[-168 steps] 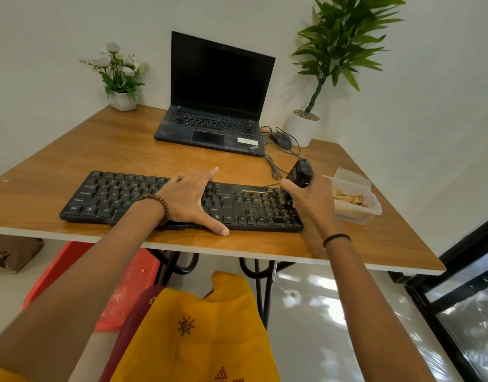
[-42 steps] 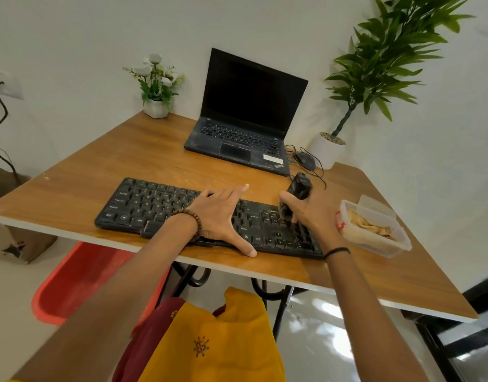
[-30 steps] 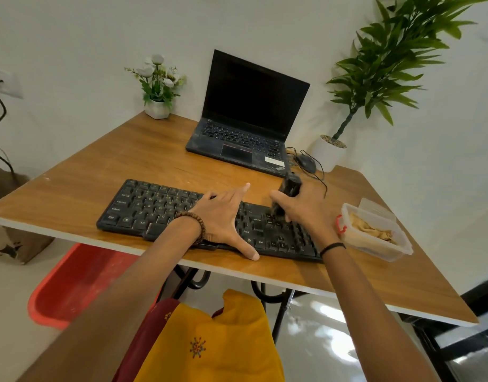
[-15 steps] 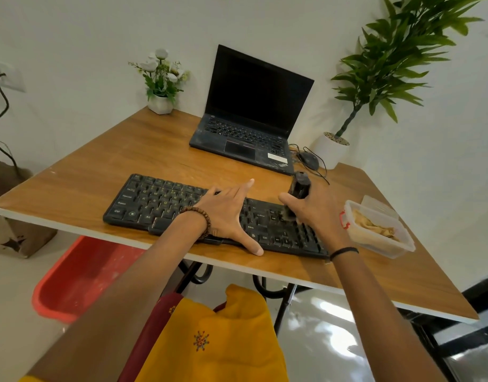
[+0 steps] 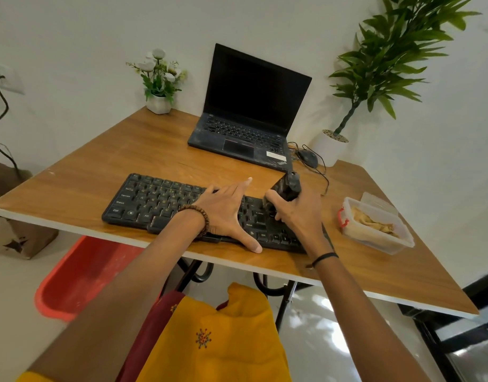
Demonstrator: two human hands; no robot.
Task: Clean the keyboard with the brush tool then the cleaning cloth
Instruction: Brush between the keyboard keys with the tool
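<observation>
A black keyboard (image 5: 154, 201) lies along the front edge of the wooden table (image 5: 105, 166). My left hand (image 5: 229, 213) rests flat on its middle with straight, spread fingers, the thumb at the front edge. My right hand (image 5: 298, 213) grips a black brush tool (image 5: 288, 186) and holds its lower end against the keys on the right part of the keyboard. The bristles are hidden by my fingers. A clear plastic box (image 5: 375, 224) with a crumpled yellowish cloth inside stands to the right of the keyboard.
An open black laptop (image 5: 251, 117) sits at the back, with a wired mouse (image 5: 309, 157) beside it. A small flower pot (image 5: 158, 81) and a tall potted plant (image 5: 375, 67) stand at the rear corners. A red tub (image 5: 82, 277) is on the floor below.
My right hand has shifted the brush a little left and back along the right-hand keys. The left hand stays flat on the keyboard. The camera view has drifted slightly.
</observation>
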